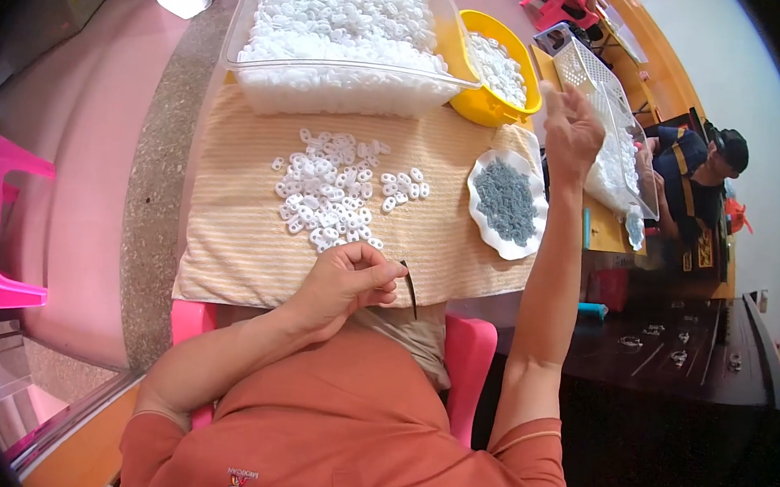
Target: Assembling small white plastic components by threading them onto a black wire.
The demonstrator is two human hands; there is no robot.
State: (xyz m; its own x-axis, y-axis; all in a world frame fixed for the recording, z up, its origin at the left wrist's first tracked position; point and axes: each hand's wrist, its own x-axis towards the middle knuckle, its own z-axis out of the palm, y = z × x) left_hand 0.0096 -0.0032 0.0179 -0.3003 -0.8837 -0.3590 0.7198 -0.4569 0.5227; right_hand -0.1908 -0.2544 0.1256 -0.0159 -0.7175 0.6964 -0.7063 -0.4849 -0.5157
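L hand (347, 283) clamped on blk strip (412, 293), nr white pcs (326, 188) on towel (237, 204). R hand (573, 134) raised nr yellow tub (487, 112); grip blurred, can't tell.

at striped cloth (236, 218): 1 clear tub (356, 92), 1 yellow basin (485, 107), 1 scalloped dish (512, 250). 2 bare hands (343, 286), 1 black strip (411, 291). white pieces (321, 188), grey bits (506, 202): too many to count. 1 co-worker (685, 161).

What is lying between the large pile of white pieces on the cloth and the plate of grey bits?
In the head view, a small group of white pieces, then bare striped cloth.
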